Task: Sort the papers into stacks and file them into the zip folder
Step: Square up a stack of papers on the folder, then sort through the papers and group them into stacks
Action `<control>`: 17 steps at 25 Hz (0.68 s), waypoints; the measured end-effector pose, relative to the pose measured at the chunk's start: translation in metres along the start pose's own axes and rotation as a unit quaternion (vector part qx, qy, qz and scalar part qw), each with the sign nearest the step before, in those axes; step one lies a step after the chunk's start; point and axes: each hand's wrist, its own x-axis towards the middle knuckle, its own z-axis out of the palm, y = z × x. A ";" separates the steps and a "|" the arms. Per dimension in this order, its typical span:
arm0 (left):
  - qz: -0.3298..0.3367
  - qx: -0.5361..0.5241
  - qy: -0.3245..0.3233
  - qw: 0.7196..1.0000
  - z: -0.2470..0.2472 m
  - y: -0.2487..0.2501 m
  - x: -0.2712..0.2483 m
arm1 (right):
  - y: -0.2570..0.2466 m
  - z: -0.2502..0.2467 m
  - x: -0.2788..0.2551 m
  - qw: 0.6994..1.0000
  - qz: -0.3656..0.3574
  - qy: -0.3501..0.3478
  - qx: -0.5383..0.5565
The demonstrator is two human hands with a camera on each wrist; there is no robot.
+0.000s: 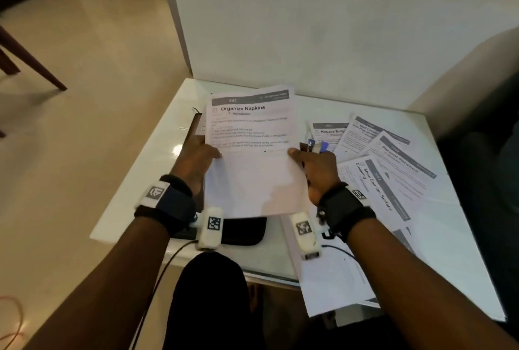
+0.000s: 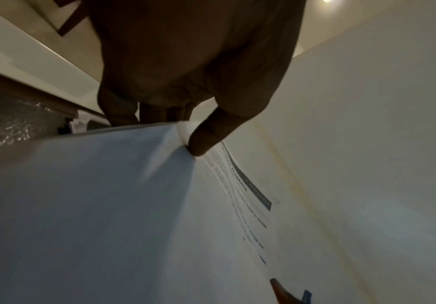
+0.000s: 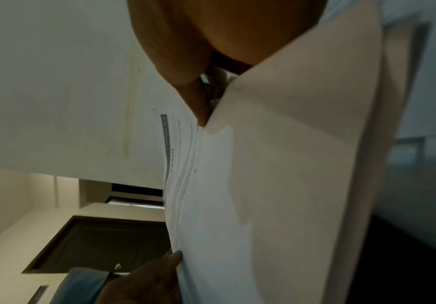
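A: Head view: the left hand [image 1: 198,157] and right hand [image 1: 314,165] are pinching the stack [image 1: 252,150] by its side edges over the zip folder [image 1: 244,230], long axis running away from the person.

B: Left wrist view: the thumb [image 2: 206,133] is pressing its top sheet.

A: Right wrist view: same pinch, heading pointing away; loose papers [image 1: 393,158] lying rightward.

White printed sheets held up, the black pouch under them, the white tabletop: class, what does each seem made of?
White printed sheets: thin matte paper; they bow between both thumbs. Black pouch: probably soft fabric, dull with rounded corner. White tabletop: glossy, maybe glass or polished stone; it reflects light.
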 end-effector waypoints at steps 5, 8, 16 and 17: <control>0.027 0.248 0.096 0.964 -0.024 -0.007 0.120 | 0.026 0.061 0.109 0.976 0.029 0.042 -0.211; 0.063 0.333 0.113 0.934 -0.028 -0.017 0.163 | 0.028 0.084 0.138 0.951 -0.003 0.057 -0.303; 0.089 0.416 0.131 0.895 -0.036 -0.044 0.184 | 0.047 0.093 0.153 0.932 -0.025 0.074 -0.355; 0.089 0.417 0.133 0.895 -0.036 -0.042 0.179 | 0.046 0.092 0.151 0.935 -0.024 0.073 -0.345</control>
